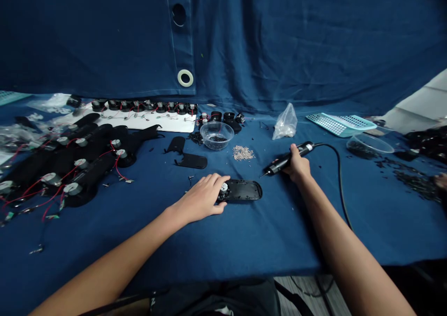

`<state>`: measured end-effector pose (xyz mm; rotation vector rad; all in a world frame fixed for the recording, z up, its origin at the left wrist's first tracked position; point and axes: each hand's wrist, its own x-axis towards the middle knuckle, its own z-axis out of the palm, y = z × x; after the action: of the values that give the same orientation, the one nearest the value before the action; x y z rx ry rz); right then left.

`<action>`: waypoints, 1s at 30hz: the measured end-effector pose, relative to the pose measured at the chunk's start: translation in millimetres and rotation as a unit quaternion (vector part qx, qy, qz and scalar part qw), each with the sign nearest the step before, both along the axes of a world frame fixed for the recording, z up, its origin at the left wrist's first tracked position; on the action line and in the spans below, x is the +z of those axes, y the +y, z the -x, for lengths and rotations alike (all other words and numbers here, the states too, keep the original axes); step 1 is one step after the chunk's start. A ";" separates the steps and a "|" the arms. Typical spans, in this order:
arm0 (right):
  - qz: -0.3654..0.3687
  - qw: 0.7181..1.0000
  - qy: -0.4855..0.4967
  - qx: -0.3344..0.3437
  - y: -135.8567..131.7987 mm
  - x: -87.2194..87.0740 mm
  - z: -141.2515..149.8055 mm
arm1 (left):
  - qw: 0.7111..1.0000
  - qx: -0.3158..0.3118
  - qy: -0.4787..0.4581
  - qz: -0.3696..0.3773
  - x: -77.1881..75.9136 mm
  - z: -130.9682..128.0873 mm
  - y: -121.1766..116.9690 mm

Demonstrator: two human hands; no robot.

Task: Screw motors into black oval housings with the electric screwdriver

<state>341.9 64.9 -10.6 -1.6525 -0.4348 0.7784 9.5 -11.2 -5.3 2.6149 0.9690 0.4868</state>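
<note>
My left hand grips the left end of a long black plastic housing lying on the blue cloth, its hollow side up. A round silver motor shows beside my fingers; the rest of that end is hidden under the hand. To the right, my right hand is wrapped round a black electric screwdriver with a cable. Its thin bit points left and down, just off the housing's right end. Behind the housing lies a pile of small screws, with two black cover pieces to its left.
Several black housings with motors and red wires fill the left side. A clear bowl, a plastic bag and a light-blue basket stand at the back. Loose black parts and part of another person's hand are at right.
</note>
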 end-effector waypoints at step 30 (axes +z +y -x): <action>-0.250 0.728 -0.474 0.428 -121.8 24.2 116.4 | 0.900 0.108 -0.363 0.217 -0.9 9.1 11.2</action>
<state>225.5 -56.9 13.5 -1.1456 -2.0560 0.2880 0.4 0.0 -6.2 1.7110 0.9523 1.0618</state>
